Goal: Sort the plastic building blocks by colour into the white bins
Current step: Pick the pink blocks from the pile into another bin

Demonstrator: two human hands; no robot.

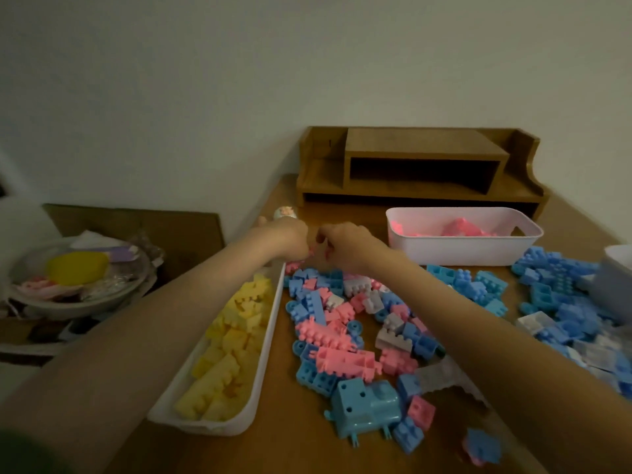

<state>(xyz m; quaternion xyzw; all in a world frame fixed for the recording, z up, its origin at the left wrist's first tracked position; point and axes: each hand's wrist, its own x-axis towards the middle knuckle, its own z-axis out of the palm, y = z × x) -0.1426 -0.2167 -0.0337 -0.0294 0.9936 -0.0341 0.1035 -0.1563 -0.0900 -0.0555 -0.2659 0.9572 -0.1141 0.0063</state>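
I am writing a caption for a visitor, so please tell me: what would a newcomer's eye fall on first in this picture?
First, the loose pile of pink, blue and grey blocks at the centre of the table, with the left hand and right hand meeting at its far end, the left pinching a pink piece. Then the long bin of yellow blocks on the left and the pink-filled bin at the back right.

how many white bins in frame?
3: the yellow-block bin at left, the pink-block bin at back right, a third bin cut off at the right edge; more may lie off-frame.
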